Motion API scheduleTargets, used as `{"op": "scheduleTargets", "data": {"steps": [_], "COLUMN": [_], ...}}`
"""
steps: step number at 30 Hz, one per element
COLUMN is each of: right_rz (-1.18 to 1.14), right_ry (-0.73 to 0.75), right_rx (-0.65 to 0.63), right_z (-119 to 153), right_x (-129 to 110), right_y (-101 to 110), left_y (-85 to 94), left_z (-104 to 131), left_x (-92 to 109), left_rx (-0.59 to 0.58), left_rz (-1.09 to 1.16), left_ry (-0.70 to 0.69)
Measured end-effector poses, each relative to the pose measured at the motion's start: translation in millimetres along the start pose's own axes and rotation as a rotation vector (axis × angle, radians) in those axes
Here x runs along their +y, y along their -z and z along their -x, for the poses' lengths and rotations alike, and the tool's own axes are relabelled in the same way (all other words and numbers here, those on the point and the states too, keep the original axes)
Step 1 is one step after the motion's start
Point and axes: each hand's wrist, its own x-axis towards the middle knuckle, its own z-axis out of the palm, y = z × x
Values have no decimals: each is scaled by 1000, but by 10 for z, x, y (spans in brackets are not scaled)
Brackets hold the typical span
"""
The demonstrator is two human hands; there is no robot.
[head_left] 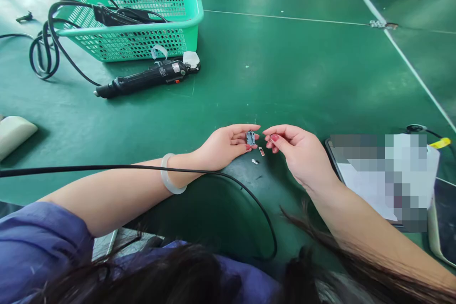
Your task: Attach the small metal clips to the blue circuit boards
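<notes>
Between the thumb and fingers of my left hand [231, 145] is a small grey-blue plastic housing [251, 138], its moulded inner side facing up. My right hand [294, 145] is a short way to the right, thumb pressed against the forefinger in a pinch. Whatever sits in that pinch is too small to make out. Just below the gap between my hands lie a small red-and-white piece [261, 151] and a tiny white piece [255, 161] on the green table [228, 90].
A green plastic basket [128, 33] holds black cables and a dark device. In front of it lies a black electric screwdriver [142, 78]. A black cable [228, 175] crosses over my left forearm. Papers [359, 190] lie on a dark board at the right.
</notes>
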Motion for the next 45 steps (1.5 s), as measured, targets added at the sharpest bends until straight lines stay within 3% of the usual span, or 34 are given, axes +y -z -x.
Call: {"op": "scheduleTargets", "data": {"steps": [5,16,22,28,38,45], "right_rz": [-175,-106,-116,45,365,500], "right_ry": [-86,-46,-2,80,380,395], "right_rx": [-11,117,106,155,156,116], "right_z": [-17,-2,-21,10,79,83], "right_x": [-18,-43,-10,-37,-64,-90], "right_y": [-44,-158,-188,-205,-195,-168], "left_y": [-16,-26,-8,-29,-4,-10], "left_z": [0,16,25,31,-10,26], "left_x": [-7,-3,26,68,30,30], "left_rx": [4,1,-33,18,33,27], "left_rz": [-17,-44,-18,-13,140,41], "left_ry": [-5,-34,11,49,63,11]}}
